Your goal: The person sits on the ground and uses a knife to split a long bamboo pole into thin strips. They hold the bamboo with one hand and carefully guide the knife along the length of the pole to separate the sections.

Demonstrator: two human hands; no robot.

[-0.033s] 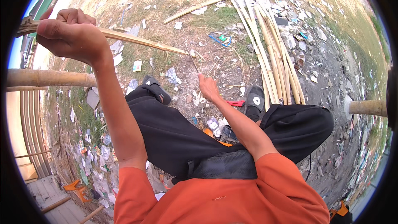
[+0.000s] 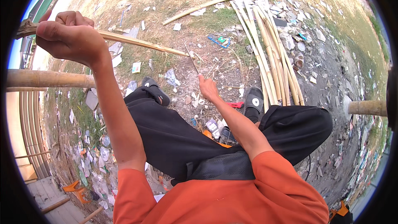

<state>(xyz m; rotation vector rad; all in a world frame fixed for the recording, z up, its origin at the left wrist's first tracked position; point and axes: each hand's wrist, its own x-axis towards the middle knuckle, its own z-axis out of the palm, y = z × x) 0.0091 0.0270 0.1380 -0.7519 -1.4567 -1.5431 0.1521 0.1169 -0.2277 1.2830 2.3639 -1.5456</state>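
Observation:
Raised at the upper left, my left hand [image 2: 68, 37] is closed around a long split bamboo strip [image 2: 141, 42]. The strip's rough, dark end sticks out past the fist; its pale end slopes down toward the middle. My right hand [image 2: 208, 88], low between my feet, grips a knife with a narrow dark blade [image 2: 192, 61]. Its fingers hide the handle. The blade points up and away, and its upper part crosses or touches the strip's far end; I cannot tell which.
Several bamboo strips [image 2: 271, 54] lie bundled ahead to the right. A single curved strip [image 2: 211, 2] lies farther off. A red object [image 2: 235, 105] is beside my right sandal [image 2: 254, 98]. Thick bamboo poles flank me, the left one [image 2: 49, 78] below my raised arm. Litter covers the ground.

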